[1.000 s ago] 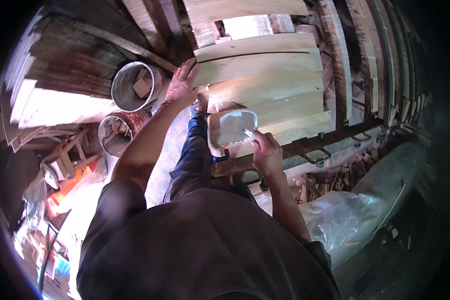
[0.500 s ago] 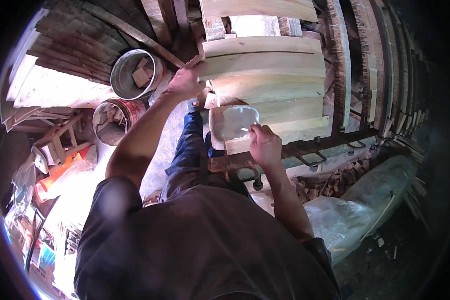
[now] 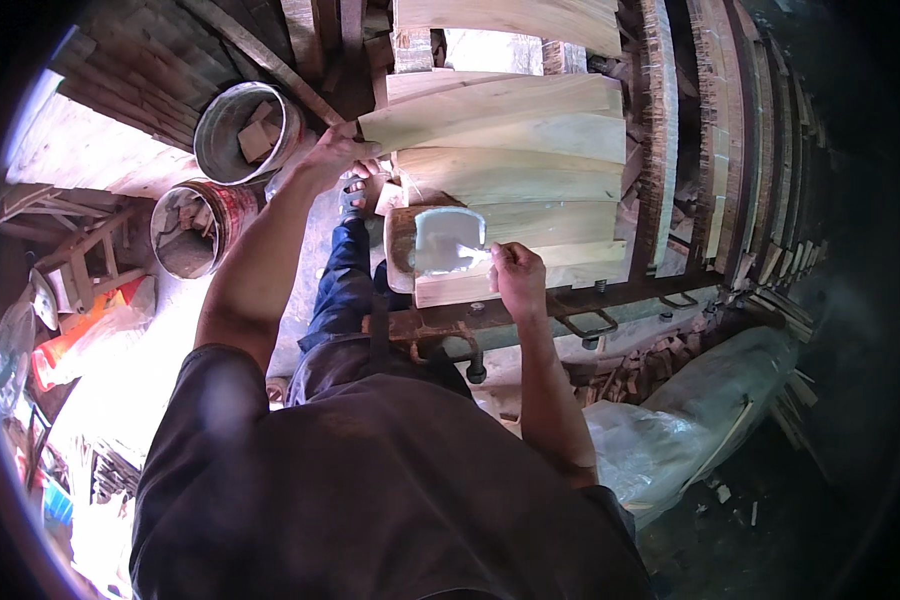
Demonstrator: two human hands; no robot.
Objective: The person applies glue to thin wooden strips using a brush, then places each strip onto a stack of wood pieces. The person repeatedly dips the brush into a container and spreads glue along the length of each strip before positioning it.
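Note:
My left hand (image 3: 332, 158) pinches the left end of a pale wooden board (image 3: 500, 108), which sticks out past the other boards and lies slanted across them. In my right hand (image 3: 520, 283) is the handle of a brush (image 3: 473, 256), its head coated in white paste, possibly glue. The brush rests at the right side of a shallow brown tray (image 3: 399, 252) holding the white paste (image 3: 440, 232). Beneath and beside the tray, more pale boards (image 3: 530, 222) lie side by side.
Two buckets with wood offcuts, a grey one (image 3: 208, 150) and a red one (image 3: 227, 225), stand left. A metal rail (image 3: 560, 308) with loops and bolts runs along the near side. Upright wooden slats (image 3: 660, 150) line the right, above a plastic-wrapped bundle (image 3: 670, 430).
My left hand has shifted the board's left end outward to the left, so it now lies slanted over its neighbour. The brush in my right hand now shows thick white paste.

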